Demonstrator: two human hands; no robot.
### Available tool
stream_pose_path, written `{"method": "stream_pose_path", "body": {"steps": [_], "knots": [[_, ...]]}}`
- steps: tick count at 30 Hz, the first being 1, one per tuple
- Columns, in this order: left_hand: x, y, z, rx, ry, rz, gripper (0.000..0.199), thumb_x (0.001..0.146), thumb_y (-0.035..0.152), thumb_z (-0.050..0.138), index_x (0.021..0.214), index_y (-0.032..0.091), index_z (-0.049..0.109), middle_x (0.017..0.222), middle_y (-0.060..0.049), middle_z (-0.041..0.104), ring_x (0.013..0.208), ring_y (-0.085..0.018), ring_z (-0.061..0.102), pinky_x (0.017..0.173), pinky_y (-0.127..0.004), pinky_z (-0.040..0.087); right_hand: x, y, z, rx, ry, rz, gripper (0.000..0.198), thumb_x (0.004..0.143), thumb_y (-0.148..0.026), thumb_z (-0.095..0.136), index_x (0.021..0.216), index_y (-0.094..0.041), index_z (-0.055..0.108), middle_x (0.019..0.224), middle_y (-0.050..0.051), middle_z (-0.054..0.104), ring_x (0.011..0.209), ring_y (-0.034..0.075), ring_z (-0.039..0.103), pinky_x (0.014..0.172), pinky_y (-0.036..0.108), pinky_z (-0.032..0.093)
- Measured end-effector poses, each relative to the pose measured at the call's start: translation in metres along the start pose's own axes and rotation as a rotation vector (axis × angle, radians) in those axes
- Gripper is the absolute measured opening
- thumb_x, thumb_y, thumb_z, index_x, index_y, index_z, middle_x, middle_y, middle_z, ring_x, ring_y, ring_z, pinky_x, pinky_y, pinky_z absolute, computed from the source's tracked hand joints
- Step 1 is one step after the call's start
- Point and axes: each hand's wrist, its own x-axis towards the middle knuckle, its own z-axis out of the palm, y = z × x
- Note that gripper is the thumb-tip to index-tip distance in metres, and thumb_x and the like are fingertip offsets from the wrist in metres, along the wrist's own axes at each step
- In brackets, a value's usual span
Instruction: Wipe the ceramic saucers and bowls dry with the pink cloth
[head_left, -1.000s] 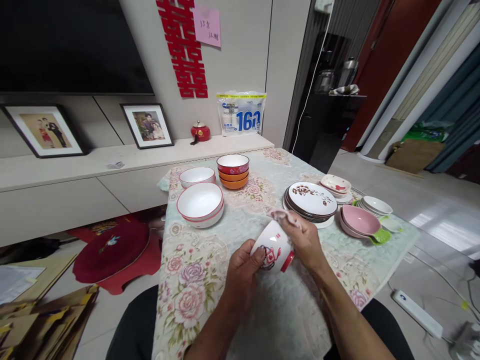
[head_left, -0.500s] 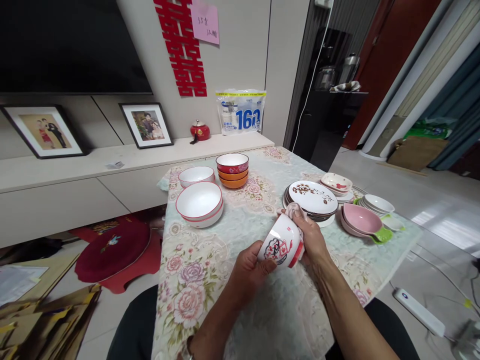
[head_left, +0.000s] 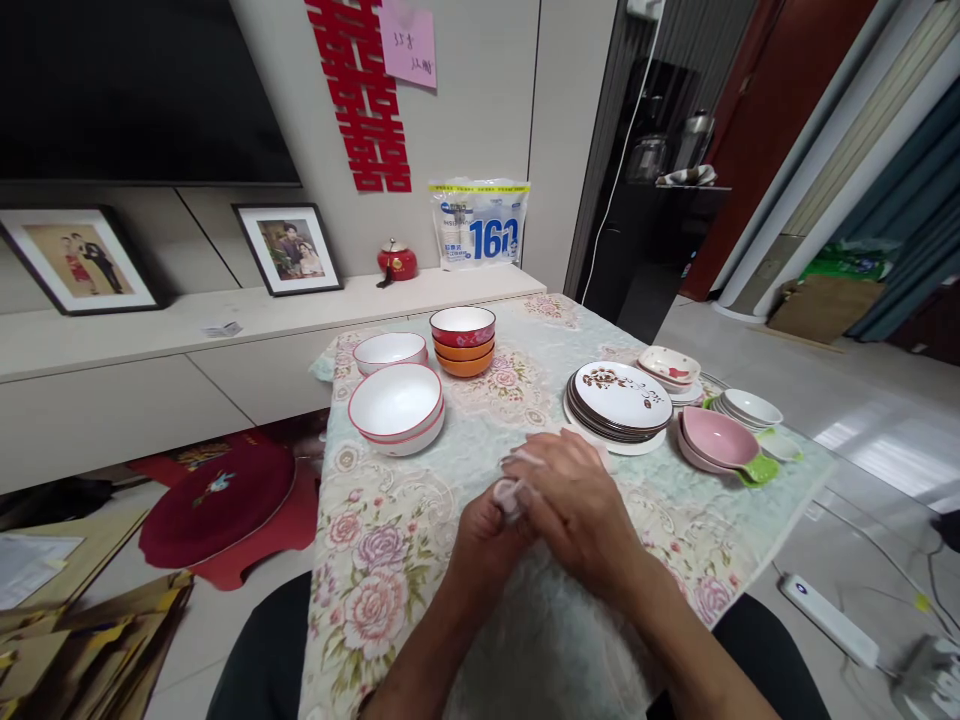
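Observation:
My two hands meet above the near middle of the flowered tablecloth [head_left: 390, 570]. A crumpled whitish cloth [head_left: 511, 498] shows by the thumb of my left hand [head_left: 487, 535], whose fingers are closed around it. Across it lies my right hand [head_left: 581, 490], smeared by motion, its fingers bent over more of the cloth. The white bowl with the red and black picture is hidden at this moment. A pale edge sticks out beyond my right knuckles; I cannot tell whether it is bowl or cloth. Brown-patterned plates [head_left: 622, 395] are stacked just past my right hand.
Red-rimmed white bowls [head_left: 397, 400] stand at the left, beside a stack of red and orange bowls [head_left: 463, 345]. To the right are pink leaf-shaped bowls [head_left: 720, 440], small white bowls [head_left: 752, 405] and patterned dishes [head_left: 670, 362]. A red stool [head_left: 225, 490] stands left of the table.
The bowl's decorated side has gone from sight. My right hand has moved left and over my left hand, and the cloth now shows by my left thumb.

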Motion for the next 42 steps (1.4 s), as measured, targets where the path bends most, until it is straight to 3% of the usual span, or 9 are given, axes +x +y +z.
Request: {"method": "stream_pose_path", "body": {"steps": [6, 9, 14, 17, 20, 27, 34, 37, 42], "knots": [[0.002, -0.004, -0.005, -0.146, 0.023, -0.114, 0.03, 0.074, 0.037, 0.078, 0.09, 0.014, 0.067, 0.073, -0.002, 0.069, 0.062, -0.014, 0.056, 0.06, -0.024, 0.041, -0.001, 0.065, 0.004, 0.632, 0.202, 0.609, 0.04, 0.093, -0.047, 0.051, 0.103, -0.017, 0.074, 0.101, 0.009, 0.075, 0.091, 0.026, 0.067, 0.08, 0.036, 0.051], [0.003, -0.003, -0.003, -0.197, 0.048, -0.113, 0.029, 0.075, 0.035, 0.078, 0.093, 0.014, 0.067, 0.076, -0.003, 0.072, 0.063, -0.014, 0.058, 0.063, -0.025, 0.044, -0.003, 0.072, 0.013, 0.746, 0.27, 0.76, 0.042, 0.09, -0.05, 0.053, 0.103, -0.015, 0.074, 0.098, 0.008, 0.075, 0.084, 0.026, 0.067, 0.074, 0.036, 0.052], [0.003, 0.001, -0.001, -0.268, 0.056, -0.091, 0.028, 0.076, 0.034, 0.076, 0.095, 0.014, 0.067, 0.077, -0.002, 0.072, 0.063, -0.013, 0.059, 0.066, -0.026, 0.045, -0.002, 0.037, 0.009, 0.345, 0.247, 0.398, 0.034, 0.097, -0.037, 0.047, 0.113, -0.021, 0.071, 0.12, 0.008, 0.07, 0.114, 0.026, 0.061, 0.1, 0.041, 0.045], [0.003, 0.001, -0.003, -0.268, 0.029, -0.041, 0.025, 0.077, 0.031, 0.076, 0.092, 0.015, 0.067, 0.076, -0.001, 0.069, 0.064, -0.012, 0.056, 0.065, -0.024, 0.043, 0.0, 0.012, 0.004, 0.058, 0.116, 0.068, 0.033, 0.096, -0.024, 0.046, 0.121, -0.023, 0.067, 0.125, 0.008, 0.067, 0.125, 0.026, 0.055, 0.111, 0.047, 0.036], [0.004, 0.0, -0.005, -0.244, -0.012, 0.025, 0.023, 0.076, 0.03, 0.076, 0.092, 0.015, 0.066, 0.081, 0.0, 0.068, 0.07, -0.013, 0.056, 0.07, -0.025, 0.043, 0.003, 0.005, -0.002, -0.04, -0.004, -0.078, 0.032, 0.094, -0.023, 0.048, 0.121, -0.024, 0.066, 0.122, 0.007, 0.069, 0.124, 0.027, 0.055, 0.112, 0.052, 0.034], [0.003, -0.004, -0.002, -0.056, -0.076, -0.102, 0.029, 0.075, 0.037, 0.077, 0.09, 0.014, 0.066, 0.073, 0.0, 0.065, 0.062, -0.012, 0.051, 0.06, -0.024, 0.038, 0.006, 0.051, -0.016, 0.371, 0.015, 0.172, 0.032, 0.097, -0.037, 0.048, 0.109, -0.023, 0.073, 0.117, 0.008, 0.071, 0.113, 0.026, 0.061, 0.1, 0.041, 0.046], [0.006, -0.014, -0.007, 0.259, -0.241, -0.077, 0.034, 0.07, 0.025, 0.078, 0.103, 0.017, 0.073, 0.087, -0.002, 0.072, 0.079, -0.02, 0.059, 0.075, -0.029, 0.043, -0.008, 0.084, -0.003, 0.685, 0.222, 0.585, 0.041, 0.092, -0.049, 0.054, 0.111, -0.017, 0.073, 0.095, 0.008, 0.075, 0.096, 0.028, 0.067, 0.084, 0.039, 0.051], [0.005, -0.018, -0.007, 0.207, -0.205, -0.042, 0.035, 0.072, 0.027, 0.078, 0.105, 0.017, 0.071, 0.088, -0.003, 0.072, 0.077, -0.019, 0.058, 0.072, -0.028, 0.043, -0.006, 0.073, -0.007, 0.53, 0.205, 0.507, 0.038, 0.096, -0.044, 0.049, 0.112, -0.019, 0.073, 0.11, 0.009, 0.073, 0.104, 0.028, 0.065, 0.091, 0.041, 0.049], [0.003, -0.015, -0.001, 0.168, -0.148, 0.022, 0.033, 0.073, 0.036, 0.077, 0.097, 0.015, 0.07, 0.087, -0.006, 0.071, 0.078, -0.021, 0.06, 0.072, -0.031, 0.047, -0.003, 0.022, -0.005, 0.035, 0.084, 0.033, 0.029, 0.095, -0.025, 0.049, 0.117, -0.021, 0.068, 0.123, 0.009, 0.068, 0.124, 0.027, 0.054, 0.108, 0.048, 0.037]]}}
